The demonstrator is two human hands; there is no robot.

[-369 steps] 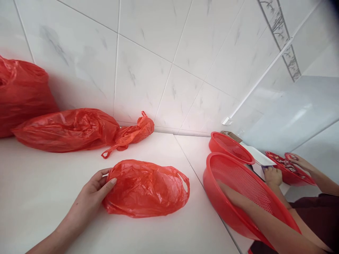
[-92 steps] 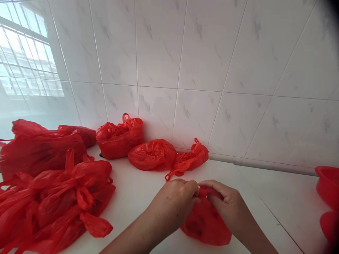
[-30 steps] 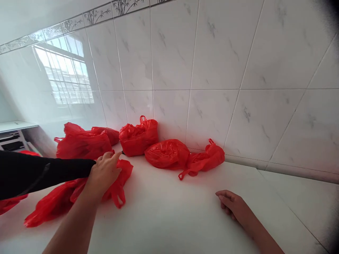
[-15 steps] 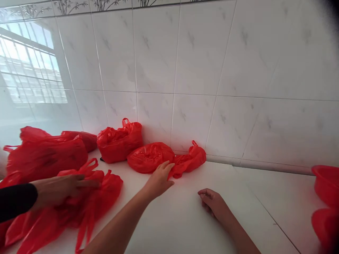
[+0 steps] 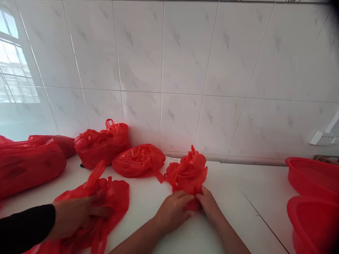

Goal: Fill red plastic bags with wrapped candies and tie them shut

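Note:
A small crumpled red plastic bag (image 5: 188, 171) stands bunched on the white counter (image 5: 227, 197) just in front of me. My left hand (image 5: 173, 210) and my right hand (image 5: 209, 205) meet at its lower edge, fingers pinched on the plastic. Just behind and to its left lies a rounded red bag (image 5: 139, 160). At the lower left another person's hand (image 5: 75, 214), in a black sleeve, presses on a flat heap of red bags (image 5: 108, 194).
More filled red bags line the tiled wall: a knotted one (image 5: 102, 144) and a long one (image 5: 29, 164) at the far left. Red plastic basins (image 5: 312, 176) stand at the right edge. A white fitting (image 5: 324, 135) is fixed on the wall.
My left hand drew the small red bag away from the wall towards me, and my right hand came off the counter to grip it too. The view swung right.

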